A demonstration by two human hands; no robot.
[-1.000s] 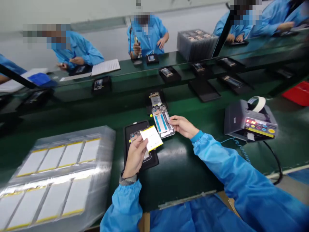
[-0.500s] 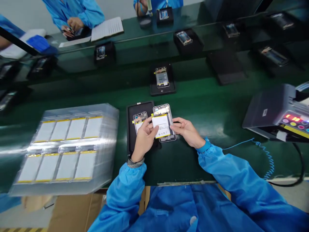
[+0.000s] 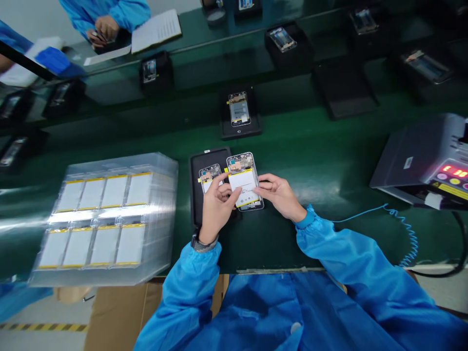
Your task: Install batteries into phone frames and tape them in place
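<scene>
A white battery (image 3: pixel 242 187) with yellow strips at its ends lies over the body of an opened phone (image 3: pixel 239 160), whose circuit board shows above it. My left hand (image 3: pixel 216 207) is closed on the battery's left side, its thumb pressing the printed face. On the opposite side, my right hand (image 3: pixel 280 195) pinches the right edge of battery and phone with thumb and fingers. Partly behind my left hand, a second opened phone (image 3: pixel 210 172) rests in a black tray (image 3: pixel 196 197). Whether the battery touches the phone's bed all over is hidden.
On the left stands a stack of clear plastic trays (image 3: pixel 163 170) with several batteries. Ahead, another phone (image 3: pixel 239 109) sits on a black tray (image 3: pixel 230 130). A grey machine (image 3: pixel 409 161) with a red display stands right, near a coiled blue cord (image 3: pixel 411 239). A co-worker's hands (image 3: pixel 104 31) are across the bench.
The battery has shifted from overhanging the phone's left edge to lying more squarely over its body. Both hands stay on it. The camera view has moved slightly.
</scene>
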